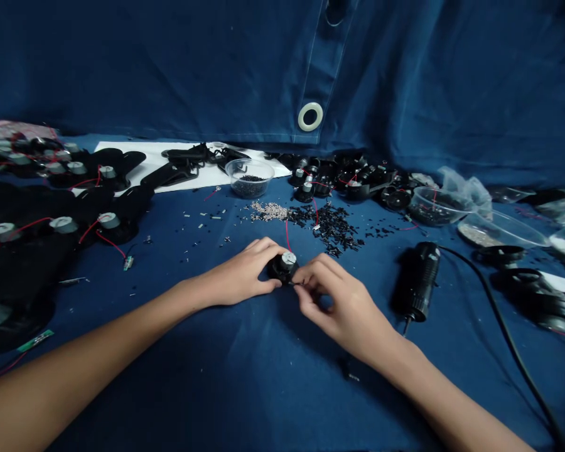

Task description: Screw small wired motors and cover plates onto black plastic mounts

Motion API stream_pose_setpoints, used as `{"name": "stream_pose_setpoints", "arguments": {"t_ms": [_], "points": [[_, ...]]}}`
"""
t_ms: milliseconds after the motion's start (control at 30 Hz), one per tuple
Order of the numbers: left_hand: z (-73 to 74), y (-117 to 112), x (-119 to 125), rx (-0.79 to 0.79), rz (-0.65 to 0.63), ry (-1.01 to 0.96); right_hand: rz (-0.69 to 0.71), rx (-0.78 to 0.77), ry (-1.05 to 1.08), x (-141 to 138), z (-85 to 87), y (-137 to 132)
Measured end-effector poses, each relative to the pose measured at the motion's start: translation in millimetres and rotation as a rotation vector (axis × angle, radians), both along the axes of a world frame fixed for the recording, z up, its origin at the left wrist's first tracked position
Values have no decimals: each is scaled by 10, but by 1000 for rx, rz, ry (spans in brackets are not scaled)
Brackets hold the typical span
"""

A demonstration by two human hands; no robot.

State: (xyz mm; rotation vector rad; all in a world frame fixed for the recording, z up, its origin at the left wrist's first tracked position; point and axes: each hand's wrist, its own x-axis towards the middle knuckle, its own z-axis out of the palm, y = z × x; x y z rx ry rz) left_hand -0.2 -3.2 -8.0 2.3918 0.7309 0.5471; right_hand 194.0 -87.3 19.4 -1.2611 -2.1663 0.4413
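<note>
A small round black housing (277, 271) stands on the blue cloth, a silver motor (289, 258) showing on its top and a red wire (287, 235) rising behind it. My left hand (242, 273) grips this housing from the left between thumb and fingers. At its right side, my right hand (341, 304) is closed in a pinch with thumb and forefinger. Whatever lies between those fingertips is too small to make out. Just beyond both hands are loose black plastic pieces (336, 229) and a heap of tiny silver screws (268, 211).
On the right lies a black electric screwdriver (424, 279) with its cable (499, 320) curving toward the front. A clear bowl (235, 168) of small black parts stands at the back. Black parts with motors (109, 221) crowd the left; more black housings (353, 179) line the back.
</note>
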Motion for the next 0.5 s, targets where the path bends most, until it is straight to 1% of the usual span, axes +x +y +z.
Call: {"name": "stream_pose_setpoints", "arguments": {"t_ms": [67,133,167,200,267,333,367,400,433,500], "points": [[6,-10,-7,-6,4,4,-94,39,92,23,27,16],[34,-19,-22,-31,-3,16,-174,38,100,62,61,35],[59,-16,-31,-53,-13,21,-187,13,77,88,82,42],[89,-3,-40,-86,-21,20,-178,-18,49,119,107,43],[160,70,-49,-141,-5,-6,-110,-69,16,195,168,32],[226,225,-34,-89,85,-6,-55,-78,41,299,235,9],[251,332,-16,-20,150,17,-77,-63,54,366,265,-1],[268,455,10,71,210,71,-152,-37,40,448,289,-8],[276,587,43,127,253,108,-274,-2,-7,546,304,-9],[269,851,122,183,304,167,-634,76,-210,792,305,5]]}}
